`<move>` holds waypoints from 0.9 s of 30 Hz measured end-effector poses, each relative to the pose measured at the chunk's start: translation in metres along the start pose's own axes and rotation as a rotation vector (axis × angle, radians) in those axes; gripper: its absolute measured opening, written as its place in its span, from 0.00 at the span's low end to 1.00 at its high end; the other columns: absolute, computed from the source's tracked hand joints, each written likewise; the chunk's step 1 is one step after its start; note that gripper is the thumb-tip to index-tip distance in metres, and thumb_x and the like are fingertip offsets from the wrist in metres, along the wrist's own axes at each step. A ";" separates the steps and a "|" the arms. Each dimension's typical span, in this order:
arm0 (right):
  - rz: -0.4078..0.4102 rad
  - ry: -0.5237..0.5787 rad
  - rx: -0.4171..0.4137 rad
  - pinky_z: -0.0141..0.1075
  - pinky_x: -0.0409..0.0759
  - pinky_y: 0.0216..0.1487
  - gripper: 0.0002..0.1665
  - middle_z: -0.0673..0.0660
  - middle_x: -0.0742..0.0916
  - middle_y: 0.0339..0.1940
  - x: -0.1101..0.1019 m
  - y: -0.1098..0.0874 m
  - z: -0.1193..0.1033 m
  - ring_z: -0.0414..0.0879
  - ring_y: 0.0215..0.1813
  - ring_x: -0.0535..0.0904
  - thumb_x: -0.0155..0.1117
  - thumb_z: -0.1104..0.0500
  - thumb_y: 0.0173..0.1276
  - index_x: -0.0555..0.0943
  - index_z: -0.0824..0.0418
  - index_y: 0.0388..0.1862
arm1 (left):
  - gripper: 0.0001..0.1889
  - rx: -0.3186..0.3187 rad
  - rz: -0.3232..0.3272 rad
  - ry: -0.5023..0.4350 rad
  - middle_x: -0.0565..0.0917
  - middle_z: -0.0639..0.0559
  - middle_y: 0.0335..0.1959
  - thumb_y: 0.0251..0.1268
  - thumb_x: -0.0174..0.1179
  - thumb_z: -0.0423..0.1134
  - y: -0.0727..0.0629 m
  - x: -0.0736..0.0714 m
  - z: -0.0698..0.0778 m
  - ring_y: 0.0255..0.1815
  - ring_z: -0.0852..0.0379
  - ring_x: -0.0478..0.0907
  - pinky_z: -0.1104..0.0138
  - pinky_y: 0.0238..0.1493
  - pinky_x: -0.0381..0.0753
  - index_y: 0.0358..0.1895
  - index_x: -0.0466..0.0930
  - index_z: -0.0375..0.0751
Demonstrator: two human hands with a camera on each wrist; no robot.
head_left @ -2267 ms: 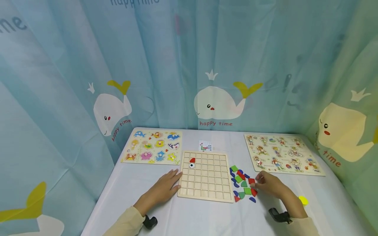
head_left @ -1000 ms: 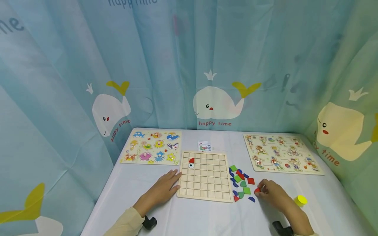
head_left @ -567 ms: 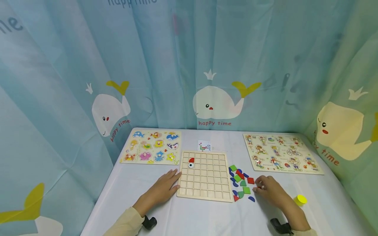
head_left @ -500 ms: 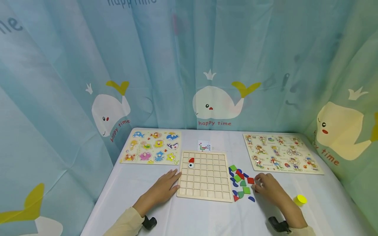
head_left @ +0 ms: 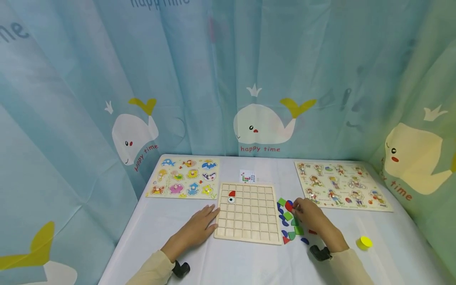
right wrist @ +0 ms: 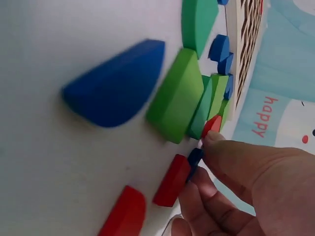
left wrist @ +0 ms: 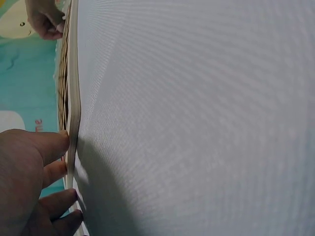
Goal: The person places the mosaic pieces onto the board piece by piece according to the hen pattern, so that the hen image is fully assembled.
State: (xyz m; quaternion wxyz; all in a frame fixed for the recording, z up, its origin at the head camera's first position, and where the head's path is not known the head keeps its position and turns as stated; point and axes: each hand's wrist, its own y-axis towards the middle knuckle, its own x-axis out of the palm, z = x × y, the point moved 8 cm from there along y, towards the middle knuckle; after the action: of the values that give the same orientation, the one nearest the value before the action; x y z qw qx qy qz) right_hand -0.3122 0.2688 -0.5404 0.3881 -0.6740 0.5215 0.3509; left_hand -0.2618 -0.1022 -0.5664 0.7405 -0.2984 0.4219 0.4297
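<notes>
- Although set near the right forearm (head_left: 350, 259), well apart from the loose pieces (head_left: 287, 216), apparently out of the working area: a yellow cylinder (head_left: 364, 243).
- Resting the left hand (head_left: 197, 227) against the left rim of the gridded board (head_left: 249, 217), with fingers slightly spread and holding nothing; probably steadying the wood against slipping.
- Heaped beside the board's right rim, perhaps for quick picking: those red, green and blue loose pieces.
- Reaching over the heap with the right hand (head_left: 312, 217), apparently pinching a red piece (right wrist: 213, 125) between thumb and forefinger, though with the forefinger's tip hidden.
- Seated near the board's far left corner, presumably aligned by raised grid lines: a red quarter piece (head_left: 232, 194), directly beyond an eye piece (head_left: 231, 200).
- Just past the far rim, presumably for easy glancing, a pattern card (head_left: 247, 176).
- Off to either side, seemingly freeing the middle: a sea-animal puzzle (head_left: 185, 182) and a figure puzzle (head_left: 342, 192).
- Behind everything, a whale-print curtain (head_left: 199, 79).
</notes>
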 end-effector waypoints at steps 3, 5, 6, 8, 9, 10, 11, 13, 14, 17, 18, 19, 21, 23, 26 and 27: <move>0.015 -0.008 -0.008 0.49 0.84 0.46 0.14 0.62 0.82 0.45 -0.002 0.003 -0.003 0.52 0.44 0.78 0.67 0.61 0.76 0.80 0.68 0.55 | 0.31 -0.001 0.003 0.004 0.61 0.43 0.85 0.85 0.52 0.50 0.000 -0.001 0.001 0.86 0.40 0.54 0.44 0.84 0.58 0.83 0.62 0.44; 0.034 -0.020 -0.026 0.51 0.84 0.47 0.18 0.65 0.82 0.47 -0.002 0.004 -0.005 0.54 0.45 0.78 0.68 0.60 0.76 0.79 0.69 0.59 | 0.31 -0.001 0.004 0.007 0.61 0.43 0.85 0.85 0.52 0.50 0.000 -0.002 0.001 0.86 0.40 0.54 0.44 0.84 0.58 0.83 0.62 0.44; 0.047 -0.023 -0.035 0.52 0.84 0.48 0.20 0.66 0.81 0.48 -0.003 0.005 -0.006 0.55 0.46 0.79 0.69 0.59 0.76 0.79 0.69 0.60 | 0.31 0.000 0.003 0.007 0.60 0.43 0.85 0.85 0.52 0.50 0.000 -0.003 0.001 0.86 0.40 0.54 0.44 0.84 0.57 0.83 0.62 0.44; 0.073 -0.040 -0.057 0.53 0.83 0.48 0.22 0.67 0.81 0.49 -0.001 0.007 -0.009 0.55 0.46 0.79 0.70 0.59 0.75 0.79 0.68 0.62 | 0.31 0.003 0.003 0.004 0.61 0.42 0.85 0.85 0.52 0.50 -0.001 -0.003 0.002 0.86 0.40 0.54 0.44 0.84 0.58 0.83 0.62 0.44; 0.084 -0.049 -0.066 0.53 0.83 0.49 0.22 0.67 0.81 0.49 0.000 0.009 -0.011 0.56 0.46 0.78 0.70 0.59 0.75 0.79 0.67 0.62 | 0.31 0.005 0.003 0.001 0.61 0.42 0.85 0.85 0.52 0.50 -0.001 -0.003 0.002 0.86 0.40 0.54 0.44 0.84 0.58 0.83 0.63 0.43; 0.090 -0.053 -0.069 0.54 0.83 0.49 0.21 0.67 0.81 0.50 0.001 0.010 -0.012 0.56 0.46 0.78 0.70 0.59 0.74 0.80 0.66 0.62 | 0.31 0.005 0.003 0.002 0.61 0.42 0.85 0.85 0.52 0.50 -0.001 -0.003 0.003 0.86 0.40 0.54 0.44 0.84 0.57 0.83 0.63 0.43; 0.097 -0.060 -0.071 0.54 0.83 0.49 0.20 0.66 0.81 0.49 0.002 0.011 -0.013 0.55 0.46 0.78 0.70 0.59 0.74 0.81 0.65 0.61 | 0.31 0.005 0.002 0.001 0.61 0.42 0.85 0.85 0.52 0.50 -0.001 -0.003 0.003 0.86 0.40 0.54 0.44 0.84 0.57 0.83 0.62 0.43; 0.102 -0.068 -0.077 0.54 0.82 0.48 0.18 0.65 0.81 0.48 0.004 0.013 -0.015 0.55 0.45 0.77 0.71 0.60 0.74 0.82 0.64 0.58 | 0.31 0.010 0.004 0.002 0.61 0.41 0.85 0.85 0.52 0.49 -0.001 -0.002 0.003 0.86 0.39 0.55 0.44 0.83 0.58 0.83 0.63 0.43; 0.107 -0.073 -0.079 0.53 0.82 0.47 0.17 0.64 0.81 0.48 0.004 0.014 -0.015 0.54 0.45 0.76 0.71 0.60 0.73 0.82 0.64 0.57 | 0.31 0.011 0.006 0.003 0.61 0.41 0.85 0.85 0.52 0.49 -0.001 -0.002 0.003 0.86 0.39 0.55 0.43 0.83 0.58 0.83 0.63 0.43; 0.115 -0.084 -0.080 0.52 0.81 0.45 0.15 0.64 0.81 0.46 0.002 0.014 -0.015 0.54 0.43 0.76 0.71 0.60 0.72 0.83 0.64 0.54 | 0.31 0.016 0.010 0.007 0.61 0.41 0.84 0.84 0.52 0.48 -0.001 -0.002 0.003 0.86 0.39 0.55 0.43 0.83 0.58 0.83 0.63 0.42; 0.116 -0.084 -0.076 0.51 0.80 0.45 0.15 0.64 0.81 0.46 0.001 0.014 -0.014 0.54 0.43 0.76 0.71 0.60 0.72 0.83 0.64 0.54 | 0.31 0.019 0.011 0.005 0.62 0.41 0.84 0.84 0.53 0.48 -0.001 -0.002 0.004 0.86 0.39 0.56 0.43 0.83 0.59 0.83 0.63 0.42; 0.116 -0.083 -0.066 0.51 0.80 0.45 0.15 0.64 0.81 0.46 0.000 0.014 -0.013 0.54 0.43 0.75 0.72 0.60 0.72 0.83 0.64 0.53 | 0.31 0.020 0.012 0.005 0.62 0.40 0.84 0.84 0.53 0.48 -0.001 -0.002 0.004 0.86 0.39 0.56 0.43 0.83 0.59 0.83 0.63 0.42; 0.104 -0.069 -0.037 0.50 0.80 0.45 0.15 0.65 0.80 0.46 -0.001 0.014 -0.007 0.55 0.44 0.75 0.71 0.60 0.72 0.83 0.64 0.53 | 0.31 0.021 0.012 0.005 0.62 0.40 0.84 0.84 0.53 0.48 -0.001 -0.002 0.004 0.86 0.39 0.56 0.43 0.83 0.59 0.83 0.63 0.42; 0.082 -0.033 -0.011 0.49 0.81 0.45 0.15 0.66 0.80 0.48 -0.001 0.013 0.000 0.56 0.45 0.76 0.70 0.61 0.73 0.81 0.65 0.55 | 0.31 0.021 0.012 0.003 0.62 0.40 0.84 0.84 0.53 0.48 -0.001 -0.002 0.004 0.85 0.39 0.56 0.43 0.83 0.59 0.82 0.63 0.42; 0.046 0.025 0.020 0.48 0.83 0.47 0.17 0.66 0.81 0.51 0.000 0.012 0.009 0.55 0.47 0.78 0.67 0.62 0.74 0.79 0.67 0.58 | 0.31 0.018 0.010 0.001 0.61 0.40 0.84 0.84 0.52 0.48 -0.002 -0.003 0.004 0.86 0.38 0.55 0.43 0.83 0.58 0.83 0.63 0.42; 0.035 0.042 0.025 0.49 0.84 0.47 0.18 0.66 0.82 0.51 0.000 0.012 0.011 0.55 0.48 0.78 0.66 0.63 0.75 0.78 0.67 0.59 | 0.31 0.019 0.010 0.000 0.62 0.40 0.84 0.84 0.53 0.48 -0.002 -0.003 0.004 0.85 0.38 0.56 0.42 0.83 0.59 0.82 0.63 0.42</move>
State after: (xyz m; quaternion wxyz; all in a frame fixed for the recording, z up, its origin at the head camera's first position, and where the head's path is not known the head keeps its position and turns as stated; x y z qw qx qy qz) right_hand -0.3245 0.2771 -0.5472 0.3790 -0.6672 0.5456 0.3369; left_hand -0.2595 -0.1011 -0.5616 0.7410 -0.2893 0.4276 0.4294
